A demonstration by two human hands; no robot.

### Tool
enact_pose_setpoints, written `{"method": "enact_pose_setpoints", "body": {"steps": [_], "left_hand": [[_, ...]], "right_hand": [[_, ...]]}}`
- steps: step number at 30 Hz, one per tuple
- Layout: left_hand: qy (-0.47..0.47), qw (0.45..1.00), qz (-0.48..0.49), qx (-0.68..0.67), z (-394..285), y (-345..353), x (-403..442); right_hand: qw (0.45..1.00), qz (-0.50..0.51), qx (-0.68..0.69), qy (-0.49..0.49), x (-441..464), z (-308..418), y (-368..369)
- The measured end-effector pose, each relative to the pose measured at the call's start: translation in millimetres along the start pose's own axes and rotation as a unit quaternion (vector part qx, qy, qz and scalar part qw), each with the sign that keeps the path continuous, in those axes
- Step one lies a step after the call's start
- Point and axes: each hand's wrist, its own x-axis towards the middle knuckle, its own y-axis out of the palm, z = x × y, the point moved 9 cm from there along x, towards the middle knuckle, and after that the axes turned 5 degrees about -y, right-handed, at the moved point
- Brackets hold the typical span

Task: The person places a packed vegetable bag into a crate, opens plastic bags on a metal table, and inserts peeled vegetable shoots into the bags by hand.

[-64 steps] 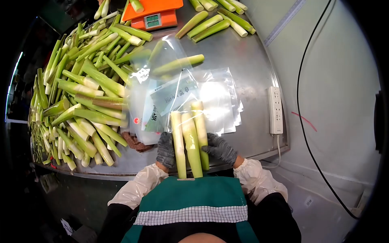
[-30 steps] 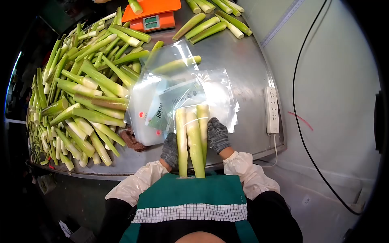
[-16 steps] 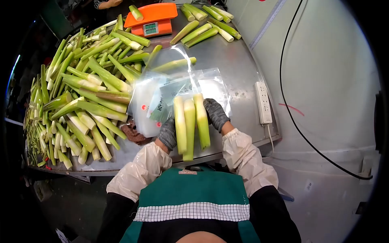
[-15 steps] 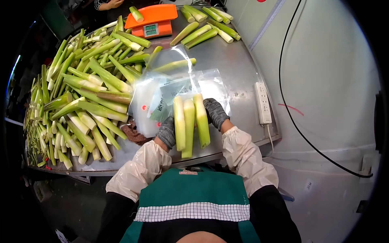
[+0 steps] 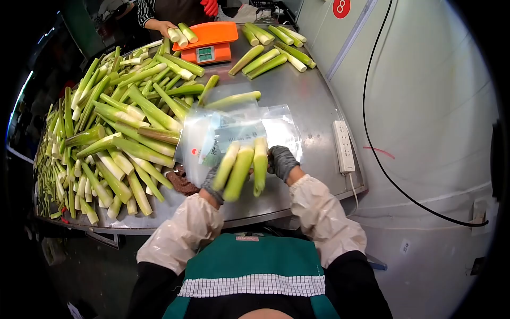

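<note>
Three pale green water bamboo shoots [image 5: 239,171] stand side by side over the near part of the table, slightly blurred. My left hand [image 5: 211,184], in a grey glove, grips the left two, its fingers mostly hidden behind them. My right hand [image 5: 282,161], also gloved in grey, is closed at the right side of the third shoot [image 5: 260,166]; its fingertips are partly hidden. Just beyond the shoots lie clear printed plastic bags [image 5: 223,130] on the metal table.
A large heap of shoots [image 5: 122,133] covers the table's left side. Behind it stands an orange scale [image 5: 207,45], with a co-worker's hand [image 5: 161,26] holding shoots at its tray. More shoots [image 5: 265,63] lie at the back right. A power strip [image 5: 343,146] runs along the right edge.
The shoots in my hands have tilted, their near ends swinging left, and the bag film behind them has sunk lower. At the scale, the co-worker's hand has come in with more shoots.
</note>
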Motion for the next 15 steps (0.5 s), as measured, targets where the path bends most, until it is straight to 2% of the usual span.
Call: {"method": "enact_pose_setpoints", "body": {"steps": [1, 3, 5, 8, 10, 15], "left_hand": [[-0.058, 0.997, -0.016, -0.047, 1, 1, -7], [-0.161, 0.978, -0.086, -0.096, -3, 9, -32], [-0.170, 0.980, -0.078, -0.068, -8, 18, -50], [-0.231, 0.969, -0.069, 0.056, 9, 19, -58], [-0.225, 0.968, -0.036, 0.104, 18, 27, -57], [-0.221, 0.954, 0.039, 0.200, 14, 48, -74]], "right_hand": [[0.992, -0.005, 0.120, 0.035, -22, 8, 3], [0.986, 0.026, 0.157, 0.055, -65, 30, 15], [0.988, 0.047, 0.129, 0.063, -88, 29, 18], [0.982, 0.055, 0.166, 0.072, -106, 16, 18], [0.959, 0.008, 0.252, 0.133, -107, -10, 10], [0.917, 0.010, 0.379, 0.125, -129, -21, 0]]}}
